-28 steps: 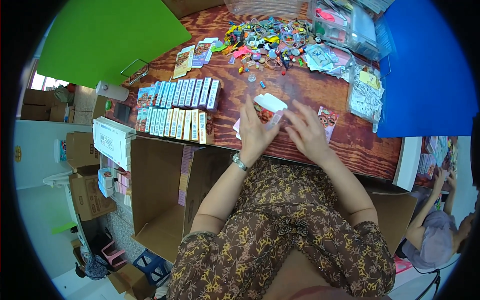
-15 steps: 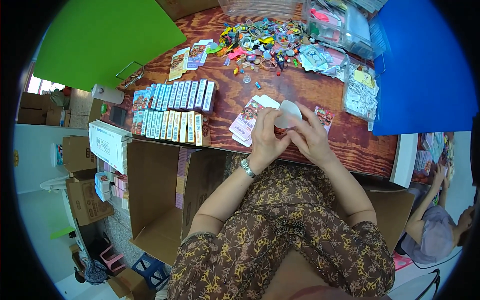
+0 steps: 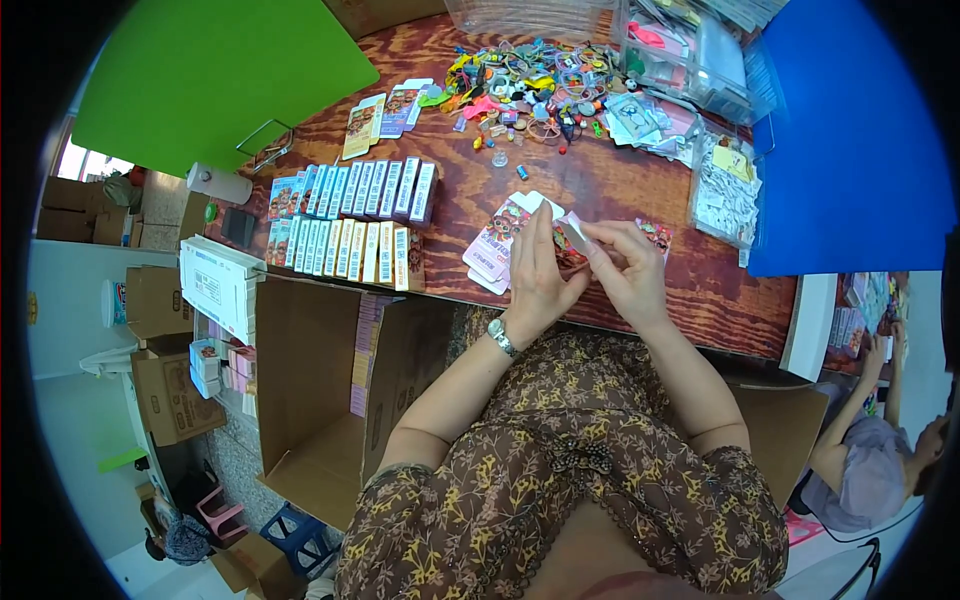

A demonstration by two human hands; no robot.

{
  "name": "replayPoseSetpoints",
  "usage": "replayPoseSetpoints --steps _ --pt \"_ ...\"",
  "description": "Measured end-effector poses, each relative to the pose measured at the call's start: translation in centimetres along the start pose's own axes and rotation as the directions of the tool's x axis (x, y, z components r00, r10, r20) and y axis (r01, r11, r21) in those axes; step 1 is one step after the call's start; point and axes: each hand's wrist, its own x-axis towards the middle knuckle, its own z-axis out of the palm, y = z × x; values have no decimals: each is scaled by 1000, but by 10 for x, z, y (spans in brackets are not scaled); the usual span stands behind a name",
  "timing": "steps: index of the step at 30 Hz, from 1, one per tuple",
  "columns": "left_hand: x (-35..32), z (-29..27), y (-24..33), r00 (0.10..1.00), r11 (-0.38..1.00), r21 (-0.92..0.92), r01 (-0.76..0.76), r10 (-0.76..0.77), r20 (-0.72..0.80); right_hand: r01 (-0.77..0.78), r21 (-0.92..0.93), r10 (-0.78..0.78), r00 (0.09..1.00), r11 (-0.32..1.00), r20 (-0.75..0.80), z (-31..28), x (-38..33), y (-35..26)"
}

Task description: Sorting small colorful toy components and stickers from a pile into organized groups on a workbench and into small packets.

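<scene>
— Both hands busy?
— Yes, left hand (image 3: 540, 275) and right hand (image 3: 628, 270) pinch one small box (image 3: 572, 236) above the table (image 3: 690, 300) edge, near the flat cards (image 3: 497, 245)
— Free space?
— Bare wood right of them

Small pale box (image 3: 572, 236) mostly covered, pinched between left hand (image 3: 540, 270) and right hand (image 3: 628, 270); its printed side not readable, open or closed cannot be told. Just left of the box, flat card stack (image 3: 497, 248) partly under left hand; count unclear. Beyond the box, heap of small coloured trinkets (image 3: 525, 90) too small to sort by kind. Far right of the box, seated person (image 3: 865, 470) cut off by lens rim. Clear plastic bins (image 3: 690, 50) beyond the box cropped at top edge.
</scene>
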Motion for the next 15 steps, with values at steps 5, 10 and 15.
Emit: replayPoseSetpoints --steps 5,10,15 --pt "-3 -3 -1 996 995 73 -72 68 52 75 -126 -77 997 989 -14 1 1 -4" --pt "0 -4 2 989 950 275 -150 142 49 289 -287 -286 957 913 53 0 1 -7" --pt "-11 -2 3 989 968 249 -37 -1 149 308 -291 -269 949 906 168 -3 2 7"
